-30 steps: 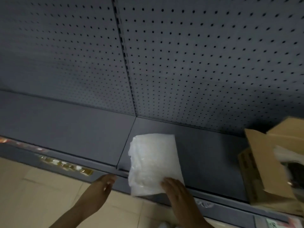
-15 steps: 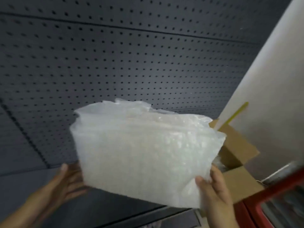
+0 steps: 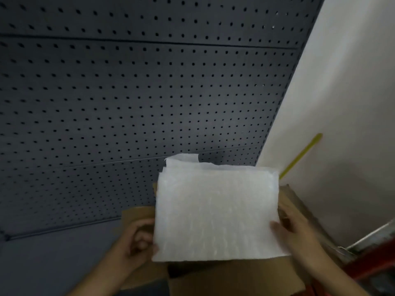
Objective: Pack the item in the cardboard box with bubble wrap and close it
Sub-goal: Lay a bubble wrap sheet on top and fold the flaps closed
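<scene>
A folded stack of white bubble wrap is held flat over the open cardboard box, covering most of its opening. My left hand grips the wrap's left edge. At the right edge, my right hand grips it with the thumb on top. The box's flaps stick out to the left, right and front. What lies inside the box is hidden by the wrap.
The box stands on a dark grey shelf backed by a perforated pegboard panel. A white wall with a yellow strip rises on the right. A red frame shows at the lower right.
The bubble wrap was picked up from the shelf with both hands, carried right and lowered over the open box. The view has swung right with it.
</scene>
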### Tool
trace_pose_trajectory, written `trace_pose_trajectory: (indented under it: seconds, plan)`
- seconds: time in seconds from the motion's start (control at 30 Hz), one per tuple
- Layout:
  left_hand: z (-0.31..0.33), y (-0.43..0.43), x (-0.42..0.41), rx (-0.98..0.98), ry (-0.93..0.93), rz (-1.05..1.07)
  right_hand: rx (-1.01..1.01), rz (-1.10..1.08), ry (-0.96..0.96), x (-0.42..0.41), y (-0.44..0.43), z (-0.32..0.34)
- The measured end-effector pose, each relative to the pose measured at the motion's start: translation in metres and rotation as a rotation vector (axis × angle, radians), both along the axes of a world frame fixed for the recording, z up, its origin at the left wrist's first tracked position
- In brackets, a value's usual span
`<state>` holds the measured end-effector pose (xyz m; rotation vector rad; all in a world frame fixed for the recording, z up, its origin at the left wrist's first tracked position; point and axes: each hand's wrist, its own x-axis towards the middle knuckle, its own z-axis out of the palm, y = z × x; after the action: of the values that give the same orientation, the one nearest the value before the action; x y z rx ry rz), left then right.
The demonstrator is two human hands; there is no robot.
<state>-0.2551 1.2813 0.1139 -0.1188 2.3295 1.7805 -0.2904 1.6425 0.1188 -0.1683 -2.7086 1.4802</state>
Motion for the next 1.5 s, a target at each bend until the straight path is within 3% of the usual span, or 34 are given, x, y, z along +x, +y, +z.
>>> trace_pose_trajectory:
  seconds: [0.17,0.33,0.4,0.5,0.57,0.7,0.8,0.87,0.97,1.13,1.27,1.5]
  plan:
    - [-0.019,0.048,0.008,-0.324,0.129,0.075,0.236,0.240,0.014,-0.041,0.040,-0.023]
    - [-0.027,0.056,0.014,-0.923,0.169,0.080,0.456,0.340,-0.011,-0.065,0.043,-0.030]
    - [-0.024,0.053,0.008,-1.010,0.142,0.099,0.468,0.368,-0.075,-0.073,0.042,-0.029]
    - [-0.015,0.052,0.002,-1.148,0.305,0.129,0.535,0.399,-0.226,-0.078,0.037,-0.034]
    - [-0.009,0.051,-0.007,-1.189,0.388,0.016,0.603,0.409,-0.231,-0.079,0.036,-0.036]
    - [-0.005,0.052,-0.043,-1.259,0.421,-0.424,0.771,0.483,0.069,-0.093,0.048,-0.044]
    - [-0.004,0.057,-0.068,-1.212,0.263,-0.590,0.839,0.685,0.212,-0.099,0.044,-0.028]
    - [-0.007,0.057,-0.080,-1.212,0.193,-0.623,0.917,0.879,0.275,-0.101,0.038,-0.016]
    - [-0.018,0.054,-0.087,-1.178,0.115,-0.646,0.922,1.060,0.060,-0.107,0.028,-0.014]
    - [-0.027,0.053,-0.090,-1.135,-0.010,-0.686,1.023,1.119,-0.046,-0.129,0.006,-0.029]
    - [-0.028,0.051,-0.095,-1.108,-0.086,-0.730,1.150,1.164,-0.017,-0.133,0.001,-0.046]
    - [-0.056,0.074,-0.097,-1.366,-0.147,-0.740,1.246,1.175,0.032,-0.141,-0.006,-0.065]
